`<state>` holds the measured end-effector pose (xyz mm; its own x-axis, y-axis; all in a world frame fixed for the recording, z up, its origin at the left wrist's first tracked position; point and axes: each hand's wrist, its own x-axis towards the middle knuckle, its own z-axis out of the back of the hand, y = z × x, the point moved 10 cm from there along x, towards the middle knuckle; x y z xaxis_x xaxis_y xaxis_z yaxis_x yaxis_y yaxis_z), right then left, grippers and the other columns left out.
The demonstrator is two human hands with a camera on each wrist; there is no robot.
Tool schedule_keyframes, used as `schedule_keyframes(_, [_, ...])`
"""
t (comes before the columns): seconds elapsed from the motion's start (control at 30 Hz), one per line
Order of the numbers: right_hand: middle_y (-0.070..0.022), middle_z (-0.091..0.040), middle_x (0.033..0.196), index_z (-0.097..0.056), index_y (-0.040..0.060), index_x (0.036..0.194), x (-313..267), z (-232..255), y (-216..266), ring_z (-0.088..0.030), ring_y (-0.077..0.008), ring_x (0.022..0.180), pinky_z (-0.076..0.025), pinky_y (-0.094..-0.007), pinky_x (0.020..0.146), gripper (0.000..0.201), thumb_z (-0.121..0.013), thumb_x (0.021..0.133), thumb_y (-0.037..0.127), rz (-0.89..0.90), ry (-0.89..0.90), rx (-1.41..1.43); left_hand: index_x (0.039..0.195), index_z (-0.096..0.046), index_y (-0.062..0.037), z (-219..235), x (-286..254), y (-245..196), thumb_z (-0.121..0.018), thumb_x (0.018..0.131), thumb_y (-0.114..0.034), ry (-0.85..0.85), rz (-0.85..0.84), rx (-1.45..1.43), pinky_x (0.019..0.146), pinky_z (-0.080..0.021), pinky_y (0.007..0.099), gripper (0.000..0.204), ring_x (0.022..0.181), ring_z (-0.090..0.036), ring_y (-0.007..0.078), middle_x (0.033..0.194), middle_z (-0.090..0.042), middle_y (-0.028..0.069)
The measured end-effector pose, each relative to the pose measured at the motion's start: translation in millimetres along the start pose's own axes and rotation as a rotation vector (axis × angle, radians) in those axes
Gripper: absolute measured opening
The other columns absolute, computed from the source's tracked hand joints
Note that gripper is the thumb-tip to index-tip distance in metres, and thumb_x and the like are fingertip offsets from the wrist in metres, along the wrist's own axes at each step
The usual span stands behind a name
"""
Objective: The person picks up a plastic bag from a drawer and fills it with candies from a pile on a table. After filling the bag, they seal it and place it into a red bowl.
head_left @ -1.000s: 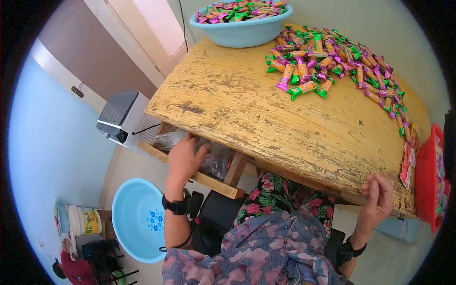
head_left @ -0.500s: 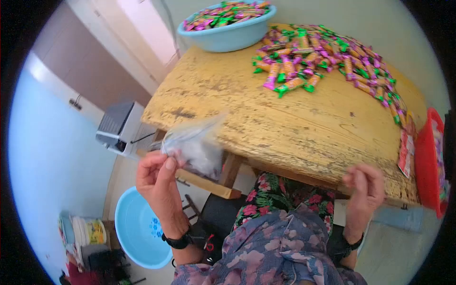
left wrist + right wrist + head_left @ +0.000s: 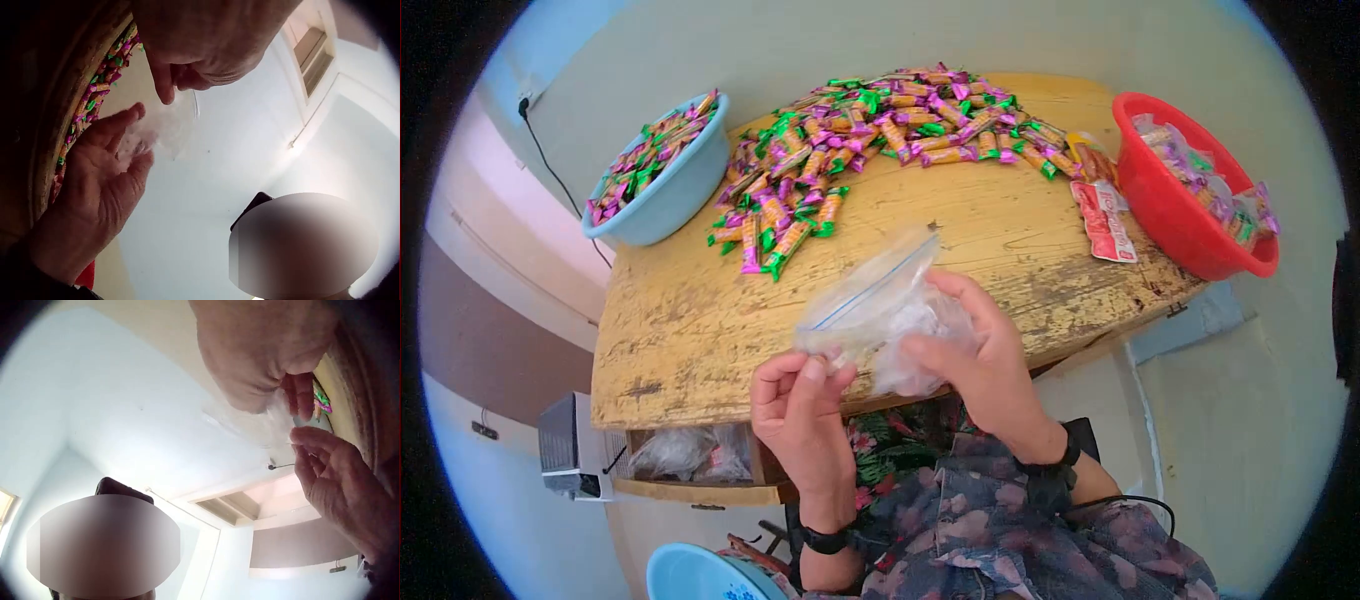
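Clear plastic bag [image 3: 905, 322], six o'clock of the snack pile [image 3: 890, 132]—probably light, limp, slippery, best held by its blue-lined edge [image 3: 872, 285]—left hand [image 3: 808, 415] pinching eight o'clock, right hand [image 3: 995, 365] gripping three.

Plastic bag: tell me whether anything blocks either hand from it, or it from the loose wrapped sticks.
Nothing visible does. The left hand pinches the plastic bag, the right hand grips its other side, and only tabletop shows between the bag and the loose wrapped sticks.

Plastic bag [image 3: 875, 315] between the hands [image 3: 805, 425]; packet heap [image 3: 900, 128] behind on the table [image 3: 700, 325]; basin [image 3: 678, 200] left, tub [image 3: 1165, 220] right
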<state>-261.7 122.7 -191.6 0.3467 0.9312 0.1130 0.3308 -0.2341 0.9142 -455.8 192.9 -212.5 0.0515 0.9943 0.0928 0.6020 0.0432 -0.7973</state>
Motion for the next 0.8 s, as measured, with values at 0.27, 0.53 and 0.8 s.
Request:
schedule_keyframes(0.27, [-0.0053,-0.074,0.102,-0.065,0.0013,0.134,12,42,-11,-0.065,-0.0070,0.075,-0.050,-0.0240,0.056,0.033,-0.073,0.102,0.004,-0.050,-0.062,0.017,0.131,-0.063,-0.0009,35,28,-10,-0.070,0.099,0.002,-0.037,0.042,0.019,0.076,-0.067,0.0347,0.032,0.096,-0.073,0.0205,0.111,-0.070,0.0089])
schedule_keyframes(0.53, [-0.0032,-0.075,0.107,-0.071,0.0018,0.129,20,49,14,-0.066,-0.0069,0.080,-0.054,-0.0240,0.072,0.026,-0.071,0.103,0.005,0.032,0.008,-0.242,0.154,-0.054,0.0010,-16,11,-36,-0.075,0.098,-0.010,0.360,-0.162,0.528,0.083,-0.061,0.0336,0.060,0.106,-0.069,0.0175,0.128,-0.068,0.0127])
schedule_keyframes(0.8, [-0.0048,-0.076,0.109,-0.063,0.0021,0.142,27,34,16,-0.067,-0.0072,0.084,-0.056,-0.0247,0.076,0.038,-0.069,0.105,0.010,-0.024,0.086,-0.331,0.105,-0.074,-0.0002,22,33,-10,-0.066,0.112,-0.020,0.059,0.058,0.388,0.051,-0.040,0.0225,0.022,0.058,-0.052,0.0061,0.066,-0.057,-0.0044])
